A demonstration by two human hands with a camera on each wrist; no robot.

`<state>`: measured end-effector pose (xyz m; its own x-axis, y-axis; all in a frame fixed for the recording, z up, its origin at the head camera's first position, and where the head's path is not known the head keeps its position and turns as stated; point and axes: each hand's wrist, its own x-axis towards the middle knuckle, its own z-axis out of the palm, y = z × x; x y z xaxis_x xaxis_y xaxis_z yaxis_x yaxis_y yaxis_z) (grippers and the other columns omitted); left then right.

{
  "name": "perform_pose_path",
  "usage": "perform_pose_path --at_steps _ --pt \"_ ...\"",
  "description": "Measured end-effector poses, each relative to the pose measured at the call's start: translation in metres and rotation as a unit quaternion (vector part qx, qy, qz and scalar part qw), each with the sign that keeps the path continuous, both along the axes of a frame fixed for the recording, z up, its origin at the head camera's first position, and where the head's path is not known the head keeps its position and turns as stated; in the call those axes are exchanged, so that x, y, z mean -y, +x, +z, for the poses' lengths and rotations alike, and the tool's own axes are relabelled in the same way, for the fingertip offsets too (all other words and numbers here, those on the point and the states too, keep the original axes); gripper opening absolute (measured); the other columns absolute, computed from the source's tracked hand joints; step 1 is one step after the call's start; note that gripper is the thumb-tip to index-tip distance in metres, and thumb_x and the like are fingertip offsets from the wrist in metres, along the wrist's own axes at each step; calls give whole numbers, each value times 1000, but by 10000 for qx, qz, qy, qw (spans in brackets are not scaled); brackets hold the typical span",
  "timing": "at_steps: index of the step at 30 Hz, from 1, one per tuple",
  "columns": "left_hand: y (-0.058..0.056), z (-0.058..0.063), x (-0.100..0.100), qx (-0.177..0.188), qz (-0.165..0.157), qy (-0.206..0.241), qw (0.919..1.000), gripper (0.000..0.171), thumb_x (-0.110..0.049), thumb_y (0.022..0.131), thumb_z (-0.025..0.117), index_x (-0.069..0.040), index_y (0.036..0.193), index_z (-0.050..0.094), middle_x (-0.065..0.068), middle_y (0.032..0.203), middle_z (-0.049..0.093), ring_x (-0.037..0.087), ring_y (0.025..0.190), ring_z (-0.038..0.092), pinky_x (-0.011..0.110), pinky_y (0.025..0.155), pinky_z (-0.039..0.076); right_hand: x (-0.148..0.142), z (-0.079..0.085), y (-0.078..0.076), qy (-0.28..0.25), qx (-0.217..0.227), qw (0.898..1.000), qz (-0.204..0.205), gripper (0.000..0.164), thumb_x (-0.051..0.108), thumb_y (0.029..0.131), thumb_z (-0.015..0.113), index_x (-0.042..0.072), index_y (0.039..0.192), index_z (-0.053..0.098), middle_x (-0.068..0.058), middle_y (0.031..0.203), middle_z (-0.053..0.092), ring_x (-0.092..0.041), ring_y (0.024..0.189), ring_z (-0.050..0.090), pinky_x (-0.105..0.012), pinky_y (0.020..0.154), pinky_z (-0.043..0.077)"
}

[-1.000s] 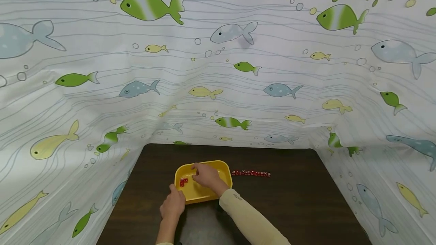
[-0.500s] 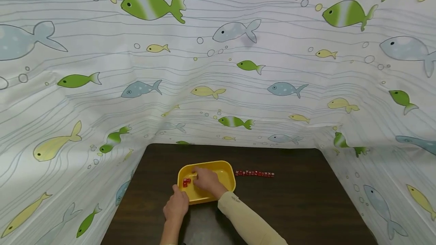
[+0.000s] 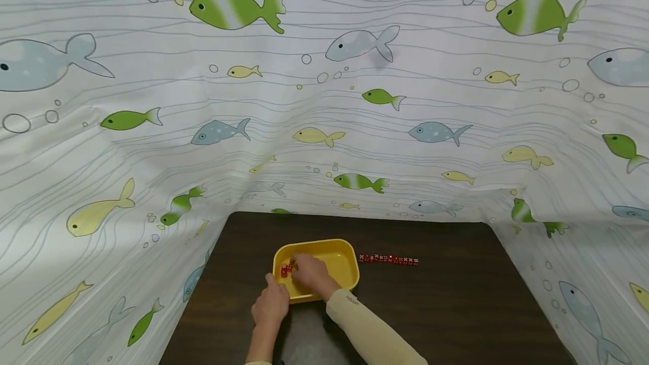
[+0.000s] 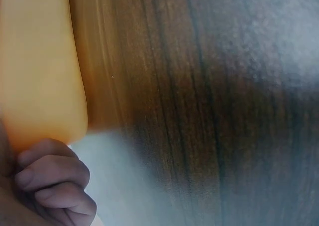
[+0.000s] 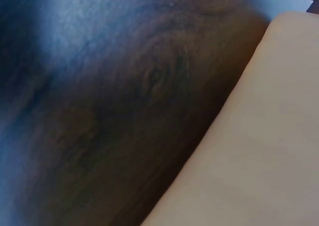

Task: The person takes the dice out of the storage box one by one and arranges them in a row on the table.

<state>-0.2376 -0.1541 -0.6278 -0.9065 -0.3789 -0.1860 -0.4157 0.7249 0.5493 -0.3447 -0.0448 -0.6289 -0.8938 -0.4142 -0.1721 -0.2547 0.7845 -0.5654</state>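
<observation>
A shallow yellow plastic tray [image 3: 338, 263] with rounded corners lies on the dark table. My left hand [image 3: 271, 302] grips its near left corner, thumb at the rim; in the left wrist view the curled fingers [image 4: 55, 171] sit against the tray's outer wall [image 4: 42, 61]. Inside the tray, at its left end, several red dice [image 3: 285, 270] with white pips lie bunched together. My right hand [image 3: 310, 274] reaches into the tray with its fingertips right beside these dice. I cannot tell whether a die is between those fingers. The right wrist view shows only the tray's outer side [image 5: 249, 146] and the table.
To the right of the tray, a line of several red dice [image 3: 388, 259] runs across the dark wood-grain table [image 3: 436, 303]. A white sheet printed with fish [image 3: 314, 94] surrounds the table at the back and both sides.
My right hand has shifted down and left within the tray, closer to the bunched dice. The left hand keeps its grip. The head view has turned slightly left, shifting the scene right.
</observation>
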Motion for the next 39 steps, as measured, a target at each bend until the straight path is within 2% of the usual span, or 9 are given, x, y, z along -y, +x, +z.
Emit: perform_pose_path --at_steps 10,23,31,39 --pt "0 2 -1 0 115 36 9999 39 -26 110 45 1 137 39 19 81 64 37 68 62 55 64 47 7 -6 -2 -7 -88 10000 -19 19 17 96 77 15 114 76 3 98 72 -15 79 60 -38 86 58" --pt "-2 -1 2 81 21 33 10000 44 -26 110 45 2 142 38 19 86 67 36 71 64 57 67 49 9 -6 0 -183 11 9998 14 15 21 99 75 16 113 75 5 93 69 -13 77 59 -34 83 57" --pt "-1 0 1 84 49 8 10000 43 -26 110 47 3 141 38 18 84 65 35 70 63 56 68 49 -1 -2 -1 -303 -147 9994 -6 14 23 101 75 15 113 74 5 94 68 -13 79 58 -34 84 57" --pt "-2 -1 -1 163 106 -22 9998 41 -26 110 45 2 139 38 19 84 63 36 71 62 55 70 49 -12 11 -1 -629 -27 9979 -146 18 20 99 76 15 117 75 5 96 69 -13 79 59 -32 81 56"
